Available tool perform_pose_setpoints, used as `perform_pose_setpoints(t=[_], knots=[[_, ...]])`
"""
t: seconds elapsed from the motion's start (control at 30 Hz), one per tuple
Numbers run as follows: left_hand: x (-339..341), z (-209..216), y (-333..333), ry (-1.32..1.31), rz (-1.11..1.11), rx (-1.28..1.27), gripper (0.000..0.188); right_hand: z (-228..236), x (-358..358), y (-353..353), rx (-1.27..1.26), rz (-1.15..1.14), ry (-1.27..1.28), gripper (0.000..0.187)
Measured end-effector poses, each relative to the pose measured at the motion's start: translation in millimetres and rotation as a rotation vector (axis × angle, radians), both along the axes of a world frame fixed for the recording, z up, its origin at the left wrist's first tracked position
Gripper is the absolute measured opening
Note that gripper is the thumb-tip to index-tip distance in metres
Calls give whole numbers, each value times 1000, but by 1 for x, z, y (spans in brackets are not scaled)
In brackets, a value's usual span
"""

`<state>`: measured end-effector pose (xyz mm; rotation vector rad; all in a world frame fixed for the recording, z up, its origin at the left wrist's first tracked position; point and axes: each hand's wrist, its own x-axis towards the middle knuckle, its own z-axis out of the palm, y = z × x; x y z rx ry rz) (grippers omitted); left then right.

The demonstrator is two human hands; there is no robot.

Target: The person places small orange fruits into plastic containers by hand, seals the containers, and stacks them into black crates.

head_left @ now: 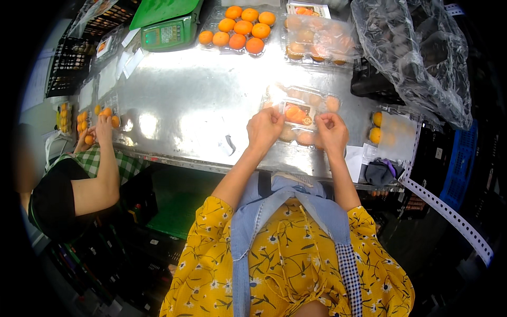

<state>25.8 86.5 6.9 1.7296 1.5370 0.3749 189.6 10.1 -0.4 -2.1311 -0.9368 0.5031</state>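
Note:
In front of me a clear plastic clamshell pack point(331, 103) of orange fruit lies on the metal table. A printed label point(299, 114) with a picture of orange fruit is over the middle of its lid. My left hand point(265, 128) pinches at the label's left edge, fingers closed. At the opposite edge my right hand point(332, 132) is pinched in the same way. Whether the label lies flat on the lid or is slightly raised I cannot tell. Both hands hide part of the pack's sides.
An open tray of oranges point(240, 27) and a covered pack point(319, 39) stand behind. A green scale point(166, 34) is at back left. Crumpled clear plastic point(417, 53) covers the back right. Another pack point(393, 129) lies right. A co-worker's arm point(105, 158) handles fruit at left.

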Motion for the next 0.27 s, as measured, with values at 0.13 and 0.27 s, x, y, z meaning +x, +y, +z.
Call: perform_pose_setpoints(t=[0.13, 0.27], knots=[[0, -3, -1, 19, -9, 32, 25, -2, 0, -2, 26, 27, -35, 18], [-4, -7, -1, 106, 16, 144, 37, 4, 2, 3, 7, -32, -18, 30]])
